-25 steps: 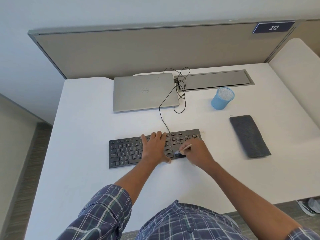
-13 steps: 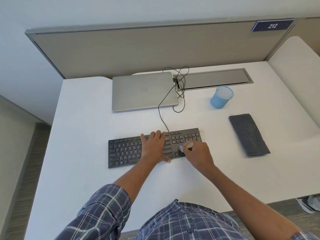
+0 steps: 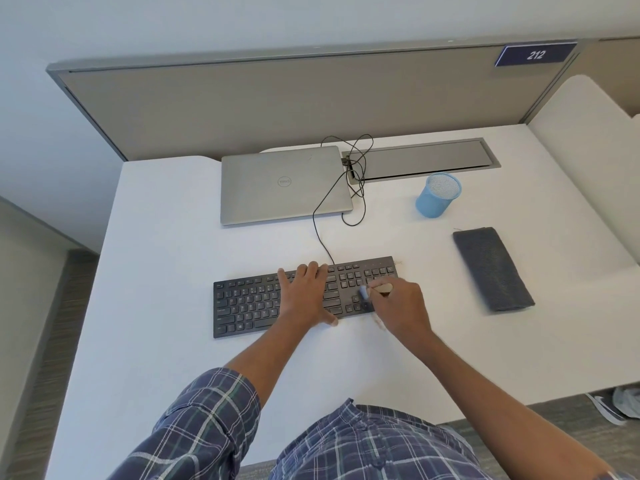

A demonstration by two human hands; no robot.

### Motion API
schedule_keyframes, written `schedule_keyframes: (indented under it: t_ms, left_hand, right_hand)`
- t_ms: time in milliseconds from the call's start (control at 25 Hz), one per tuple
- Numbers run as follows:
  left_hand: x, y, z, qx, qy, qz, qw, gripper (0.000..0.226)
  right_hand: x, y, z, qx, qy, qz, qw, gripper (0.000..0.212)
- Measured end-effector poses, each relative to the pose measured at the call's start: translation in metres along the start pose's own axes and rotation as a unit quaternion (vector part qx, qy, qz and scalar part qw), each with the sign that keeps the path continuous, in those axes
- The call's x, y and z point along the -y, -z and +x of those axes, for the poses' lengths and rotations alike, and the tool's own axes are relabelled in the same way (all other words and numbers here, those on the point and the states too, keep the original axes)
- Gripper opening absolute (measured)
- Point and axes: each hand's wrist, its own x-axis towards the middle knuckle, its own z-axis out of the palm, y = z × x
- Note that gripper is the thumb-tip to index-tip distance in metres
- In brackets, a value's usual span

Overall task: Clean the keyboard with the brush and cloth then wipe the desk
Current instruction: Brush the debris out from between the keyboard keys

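Note:
A black keyboard (image 3: 249,306) lies on the white desk (image 3: 166,237) in front of me. My left hand (image 3: 306,296) rests flat on its middle keys, fingers spread. My right hand (image 3: 401,308) grips a small brush (image 3: 375,290) with a light wooden handle, its bristles down on the keys at the keyboard's right end. A folded grey cloth (image 3: 491,270) lies on the desk to the right, apart from both hands. Some brownish crumbs show on the desk just below the keyboard's right part.
A shut silver laptop (image 3: 284,185) sits behind the keyboard, with the keyboard's black cable (image 3: 353,188) looping beside it. A blue mesh cup (image 3: 438,195) stands at the back right, in front of a grey cable tray. A partition closes the desk's back.
My right hand has swept the brush back and forth over the keyboard's right-hand keys. My left hand has stayed flat on the keyboard. The cloth has not moved.

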Motion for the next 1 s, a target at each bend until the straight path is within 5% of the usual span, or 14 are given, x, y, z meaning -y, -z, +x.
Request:
schedule_keyframes:
  t_ms: [360, 480, 640, 1000]
  left_hand:
    - [0.0, -0.001, 0.001, -0.004, -0.001, 0.003, 1.0, 0.135]
    - [0.001, -0.001, 0.001, 0.001, 0.001, 0.0, 1.0, 0.135]
    - [0.0, 0.0, 0.0, 0.002, 0.0, 0.007, 1.0, 0.135]
    - [0.0, 0.0, 0.001, 0.002, -0.002, 0.001, 1.0, 0.135]
  right_hand:
    - [-0.011, -0.003, -0.015, 0.06, -0.012, -0.079, 0.995, 0.018]
    - [0.007, 0.003, -0.009, 0.041, -0.004, -0.014, 0.999, 0.03]
    - [0.024, -0.011, 0.011, 0.022, -0.019, 0.043, 0.999, 0.011]
    - [0.025, -0.015, 0.021, 0.135, -0.018, -0.162, 0.977, 0.012]
